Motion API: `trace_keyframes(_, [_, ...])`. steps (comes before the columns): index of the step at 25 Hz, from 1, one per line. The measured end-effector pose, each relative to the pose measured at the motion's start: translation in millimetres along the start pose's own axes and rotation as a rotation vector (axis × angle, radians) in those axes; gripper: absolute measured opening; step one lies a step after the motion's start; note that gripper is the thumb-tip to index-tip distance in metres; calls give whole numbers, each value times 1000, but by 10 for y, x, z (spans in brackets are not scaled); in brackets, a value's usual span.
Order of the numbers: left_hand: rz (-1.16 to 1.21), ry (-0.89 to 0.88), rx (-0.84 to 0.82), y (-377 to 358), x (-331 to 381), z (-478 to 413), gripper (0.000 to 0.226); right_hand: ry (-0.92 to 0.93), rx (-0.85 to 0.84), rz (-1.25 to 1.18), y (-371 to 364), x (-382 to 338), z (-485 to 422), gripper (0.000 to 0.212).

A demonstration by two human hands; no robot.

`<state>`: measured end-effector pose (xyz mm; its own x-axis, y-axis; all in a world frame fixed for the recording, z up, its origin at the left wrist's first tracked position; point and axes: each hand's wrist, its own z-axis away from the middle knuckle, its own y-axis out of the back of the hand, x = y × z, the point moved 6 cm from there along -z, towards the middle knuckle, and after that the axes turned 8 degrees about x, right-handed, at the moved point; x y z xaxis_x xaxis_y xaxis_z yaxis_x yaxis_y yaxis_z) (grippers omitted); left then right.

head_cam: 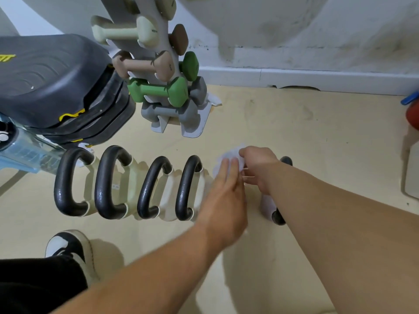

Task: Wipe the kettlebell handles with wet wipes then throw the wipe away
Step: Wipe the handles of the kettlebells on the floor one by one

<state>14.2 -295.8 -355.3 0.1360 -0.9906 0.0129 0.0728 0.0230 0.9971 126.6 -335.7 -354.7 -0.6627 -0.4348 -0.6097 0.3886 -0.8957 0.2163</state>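
Note:
Several cream kettlebells with black handles stand in a row on the floor, among them the leftmost handle (65, 182) and the fourth handle (187, 189). Another kettlebell (277, 217) sits to their right, mostly hidden under my right forearm. A white wet wipe (227, 156) hangs above the gap between these two kettlebells. My right hand (258, 168) pinches its top edge. My left hand (226, 196) reaches in from below with straight fingers on the wipe's lower part; its thumb is hidden. The hands are slightly blurred.
A white rack of coloured dumbbells (167, 87) stands behind the row, with a dark grey and yellow machine (56, 87) to its left. My black-and-white shoe (68, 248) is near the front left. A red object (412, 116) lies at the right edge, by the wall's baseboard (294, 79).

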Motion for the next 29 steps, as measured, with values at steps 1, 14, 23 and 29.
trace_keyframes(1, [-12, -42, 44, 5, 129, 232, 56, 12, 53, 39, 44, -10, -3, 22])
trace_keyframes(14, [756, 157, 247, 500, -229, 806, 53, 163, 15, 331, -407, 247, 476, 10])
trace_keyframes(23, [876, 494, 38, 91, -430, 998, 46, 341, 105, 135, -409, 446, 589, 43])
trace_keyframes(29, [1060, 744, 20, 59, -569, 998, 55, 831, 248, 713, -504, 959, 838, 102])
